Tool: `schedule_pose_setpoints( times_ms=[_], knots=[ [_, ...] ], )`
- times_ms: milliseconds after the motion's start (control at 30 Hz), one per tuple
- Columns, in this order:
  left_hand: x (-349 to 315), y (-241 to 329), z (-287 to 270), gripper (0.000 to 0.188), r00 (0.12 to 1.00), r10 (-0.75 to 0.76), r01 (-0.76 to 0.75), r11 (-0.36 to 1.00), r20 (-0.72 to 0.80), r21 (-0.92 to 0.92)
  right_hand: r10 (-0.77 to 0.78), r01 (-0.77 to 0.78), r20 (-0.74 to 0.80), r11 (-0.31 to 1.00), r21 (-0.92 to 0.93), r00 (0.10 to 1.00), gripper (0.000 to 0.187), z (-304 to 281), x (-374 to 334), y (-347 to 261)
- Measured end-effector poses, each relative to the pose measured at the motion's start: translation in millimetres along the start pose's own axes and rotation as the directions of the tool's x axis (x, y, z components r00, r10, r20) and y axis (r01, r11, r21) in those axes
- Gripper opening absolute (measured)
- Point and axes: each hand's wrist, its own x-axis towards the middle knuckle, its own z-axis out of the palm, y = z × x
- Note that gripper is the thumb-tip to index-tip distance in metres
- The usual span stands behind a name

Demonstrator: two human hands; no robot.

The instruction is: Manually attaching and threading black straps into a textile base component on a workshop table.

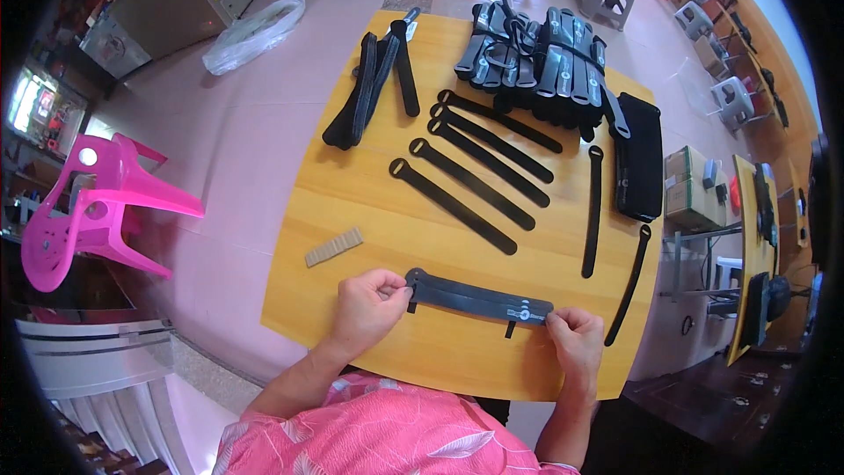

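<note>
My left hand (364, 306) pinches the left end of a dark grey cable strap (466, 295) near the table's front edge. At its other end, my right hand (578, 339) grips it between thumb and fingers, so the strap is stretched level between both. A pale printed mark shows near its right end, and two small black tabs (510, 329) stick out below it. Beyond it, several loose black straps (453, 205) with slotted ends lie slantwise on the table. Two more black straps (592, 211) lie lengthwise toward the right.
On the yellow wooden table (352, 193) sit a large bundle of printed straps (541, 57), a folded black strap bunch (365, 92), a black stack (638, 158) and a ridged beige strip (334, 247). A pink plastic chair (114, 198) stands left; cartons (690, 183) are at right.
</note>
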Motion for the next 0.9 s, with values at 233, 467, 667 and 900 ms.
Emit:
schedule_pose_setpoints(
  times_ms=[233,467,667,900],
  knots=[
    [0.6,4.1,4.3,0.007,0.999,-0.038,0.038,0.999,0.003,0.023,0.009,-0.01,-0.005,0.999,-0.047,1.0,0.016,-3.1,-3.3,-5.1],
    [1.1,6.2,0.5,0.008,0.994,-0.107,0.107,0.994,-0.015,-0.006,0.003,-0.004,-0.007,0.999,-0.038,1.0,0.019,2.6,-1.0,-4.8],
    [1.5,8.0,3.5,0.003,0.992,-0.123,0.123,0.992,-0.02,-0.009,0.012,-0.014,-0.027,0.998,-0.067,1.0,0.019,2.2,-2.2,-4.2],
    [2.1,-3.1,2.6,0.008,0.999,-0.029,0.031,0.999,-0.038,0.04,-0.029,0.02,-0.076,0.992,-0.121,0.997,0.017,7.7,-5.2,-11.1]
  ],
)
